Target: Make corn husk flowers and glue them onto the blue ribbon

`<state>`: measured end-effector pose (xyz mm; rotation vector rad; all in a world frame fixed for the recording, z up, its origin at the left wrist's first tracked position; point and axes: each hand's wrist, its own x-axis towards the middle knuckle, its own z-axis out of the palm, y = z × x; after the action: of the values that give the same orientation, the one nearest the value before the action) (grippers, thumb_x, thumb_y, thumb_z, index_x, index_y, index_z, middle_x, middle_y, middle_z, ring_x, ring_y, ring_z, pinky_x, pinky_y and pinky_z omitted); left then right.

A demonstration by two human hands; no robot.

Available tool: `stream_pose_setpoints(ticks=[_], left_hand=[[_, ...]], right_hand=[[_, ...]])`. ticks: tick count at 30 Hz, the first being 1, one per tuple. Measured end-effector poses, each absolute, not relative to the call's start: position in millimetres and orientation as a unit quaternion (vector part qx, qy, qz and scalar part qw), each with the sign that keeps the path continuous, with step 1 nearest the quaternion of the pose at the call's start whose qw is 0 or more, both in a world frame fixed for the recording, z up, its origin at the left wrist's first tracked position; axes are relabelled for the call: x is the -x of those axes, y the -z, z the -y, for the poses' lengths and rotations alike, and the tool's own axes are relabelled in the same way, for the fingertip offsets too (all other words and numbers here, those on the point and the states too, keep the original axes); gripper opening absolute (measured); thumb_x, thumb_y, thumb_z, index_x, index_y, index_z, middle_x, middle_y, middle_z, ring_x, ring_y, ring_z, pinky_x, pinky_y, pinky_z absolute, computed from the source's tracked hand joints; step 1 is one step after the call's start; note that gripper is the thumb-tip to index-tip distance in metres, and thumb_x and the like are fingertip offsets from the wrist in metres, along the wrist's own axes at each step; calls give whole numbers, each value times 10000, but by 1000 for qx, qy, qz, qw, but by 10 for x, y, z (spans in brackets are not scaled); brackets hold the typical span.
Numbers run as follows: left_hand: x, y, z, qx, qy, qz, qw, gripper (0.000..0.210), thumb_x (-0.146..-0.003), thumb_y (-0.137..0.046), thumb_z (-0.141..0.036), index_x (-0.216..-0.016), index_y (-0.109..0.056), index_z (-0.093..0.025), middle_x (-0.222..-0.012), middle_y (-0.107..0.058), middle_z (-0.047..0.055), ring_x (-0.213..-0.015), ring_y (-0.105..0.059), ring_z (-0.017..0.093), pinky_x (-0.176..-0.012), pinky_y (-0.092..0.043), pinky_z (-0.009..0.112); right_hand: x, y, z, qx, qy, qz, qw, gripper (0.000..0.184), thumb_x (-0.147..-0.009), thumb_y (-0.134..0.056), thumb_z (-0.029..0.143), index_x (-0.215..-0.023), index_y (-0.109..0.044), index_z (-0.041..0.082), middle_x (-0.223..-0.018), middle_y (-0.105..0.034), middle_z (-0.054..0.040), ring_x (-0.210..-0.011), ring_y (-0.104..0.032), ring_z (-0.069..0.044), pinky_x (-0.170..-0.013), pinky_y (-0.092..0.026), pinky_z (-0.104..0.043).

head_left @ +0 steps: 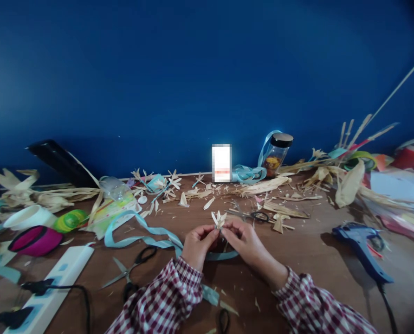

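Observation:
Between my two hands, a small flower of pale dried husk petals [218, 219] stands upright, its base pinched by the fingertips. My left hand [199, 242] is closed on the flower from the left. From the right, the thumb and fingers of my right hand [243, 240] meet at the same base. A light blue ribbon [151, 240] runs across the table and passes behind and below my hands. Open scissors [128, 271] lie left of my left forearm. Just beyond my right hand lies another pair of scissors [259, 216].
A blue glue gun [363, 253] with a cord lies on the right. At the left sits a white power strip [62, 278] with plugs in it. A lidded jar [277, 153] leans near the blue wall. Husk scraps [283, 208] litter the brown table.

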<state>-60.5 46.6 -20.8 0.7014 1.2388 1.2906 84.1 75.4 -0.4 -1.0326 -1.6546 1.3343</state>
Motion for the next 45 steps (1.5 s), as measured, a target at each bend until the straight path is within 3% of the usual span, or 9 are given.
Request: stream_pose_setpoints(ticks=[10, 19, 33, 45], left_hand=[[562, 107, -423, -297, -542, -573, 538, 319, -546, -796, -367, -759, -717, -142, -695, -696, 20, -617, -607, 112, -532, -488, 183], [551, 140, -438, -271, -550, -557, 559, 317, -533, -810, -349, -763, -721, -149, -642, -686, 1, -552, -580, 77, -494, -469, 150], [554, 112, -431, -256, -555, -544, 574, 315, -531, -814, -333, -773, -719, -156, -672, -689, -3, -581, -583, 82, -486, -459, 145], [523, 60, -413, -335, -540, -588, 500, 260, -559, -777, -327, -723, -719, -135, -626, -696, 25, -548, -598, 122, -531, -488, 216]], right_hand=[[-829, 68, -762, 390, -543, 626, 400, 163, -810, -544, 275, -748, -622, 146, -679, -611, -21, -648, -554, -144, -610, -438, -240], [-843, 63, -762, 392, -521, 635, 415, 129, -806, -552, 252, -771, -633, 157, -723, -631, -32, -719, -578, -165, -696, -458, -272], [-810, 33, -736, 396, -553, 605, 414, 158, -792, -560, 275, -742, -627, 141, -707, -626, -25, -654, -553, -141, -623, -445, -245], [-798, 26, -738, 424, -525, 607, 420, 170, -774, -558, 287, -682, -609, 153, -665, -626, -21, -644, -563, -152, -637, -457, -263]])
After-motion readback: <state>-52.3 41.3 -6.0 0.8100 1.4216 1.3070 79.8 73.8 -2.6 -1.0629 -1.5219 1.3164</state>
